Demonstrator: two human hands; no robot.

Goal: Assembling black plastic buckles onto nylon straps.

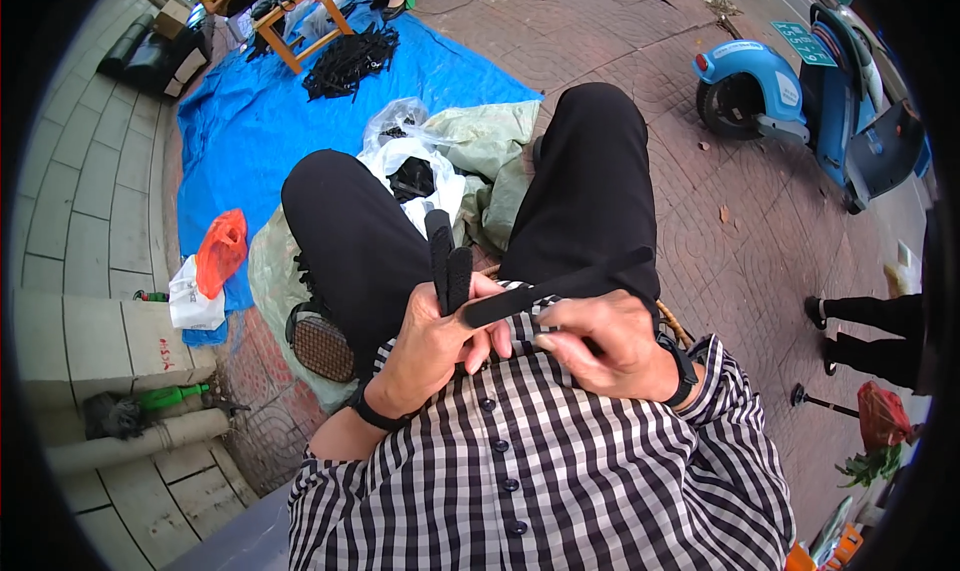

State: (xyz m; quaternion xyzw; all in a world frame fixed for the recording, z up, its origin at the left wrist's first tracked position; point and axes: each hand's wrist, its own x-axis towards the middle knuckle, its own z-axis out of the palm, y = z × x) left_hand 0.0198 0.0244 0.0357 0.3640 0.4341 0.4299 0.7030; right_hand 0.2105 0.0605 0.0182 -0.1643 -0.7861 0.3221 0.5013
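Observation:
My left hand point(428, 349) is closed around several black fabric straps point(458, 276). Two of their rounded ends stick up above its fingers. A longer black strap point(575, 281) runs from this hand out to the right, over my right thigh. Just below that strap is my right hand point(612, 343), its fingers curled and the thumb close to the index finger. Whatever lies between those fingertips, if anything, is too small to make out. Beyond my knees, a white plastic bag point(440, 199) holds black pieces point(411, 179).
A blue tarp point(240, 121) covers the ground ahead, with a heap of black straps point(350, 63) by a wooden stool point(290, 26). An orange bag point(221, 251) lies left. A blue scooter point(770, 86) stands at right. Other people sit at the far end and stand at right.

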